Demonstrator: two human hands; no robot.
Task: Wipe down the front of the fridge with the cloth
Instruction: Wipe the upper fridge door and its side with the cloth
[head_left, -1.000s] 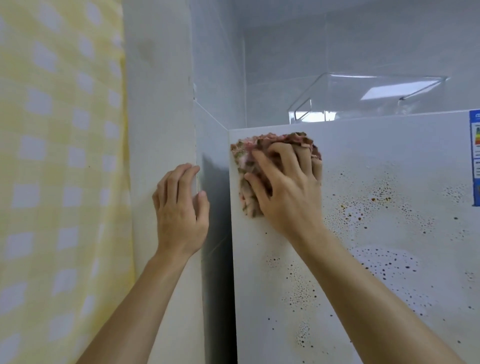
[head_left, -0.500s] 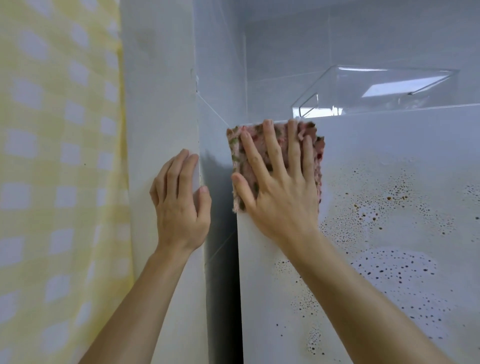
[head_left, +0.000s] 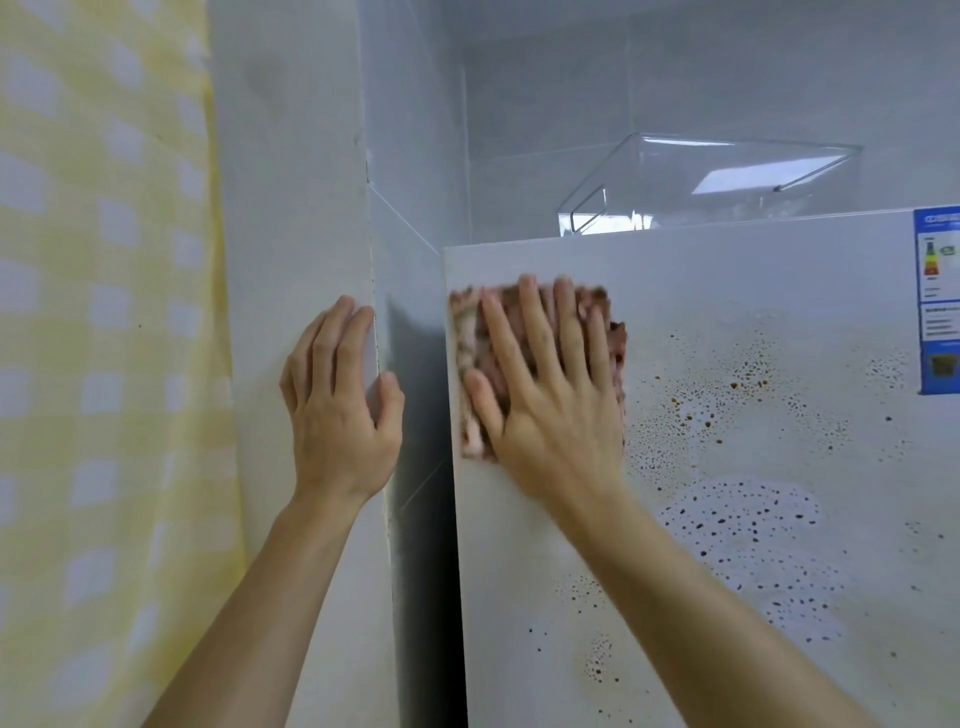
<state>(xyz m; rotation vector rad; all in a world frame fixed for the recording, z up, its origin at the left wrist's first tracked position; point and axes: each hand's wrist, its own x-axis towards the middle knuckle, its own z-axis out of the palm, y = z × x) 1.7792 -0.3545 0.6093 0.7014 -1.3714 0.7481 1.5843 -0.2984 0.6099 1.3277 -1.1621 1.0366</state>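
Two hands of mine are up in front of me. My right hand (head_left: 550, 400) is flat and spread wide, with all the fingers apart. It presses the cloth (head_left: 524, 364) against the front of the fridge (head_left: 727, 312). The cloth is pink and brown and looks fuzzy. It sits right under my palm and fingers, near the top left corner of the fridge door. Its edges peek out to the left of my thumb and above my fingertips. It looks a bit blurry.

To the right of my right hand, the fridge door is dirty. Lots of little brown spots (head_left: 727, 395) are sprinkled there. Lower down, to the right of my arm, is a patch of white foam (head_left: 748, 525) with dark dots in it. Far off to the right is a blue sticker (head_left: 939, 296) on the door.

Up above my right hand, a clear plastic box (head_left: 717, 182) sits on top of the fridge.

My left hand (head_left: 343, 410) rests on the white wall (head_left: 291, 208) beside the fridge. Its fingers are close together and lie flat, and the thumb wraps around the wall's corner. It holds nothing. To the left of that hand hangs a yellow and white checked curtain (head_left: 104, 364).
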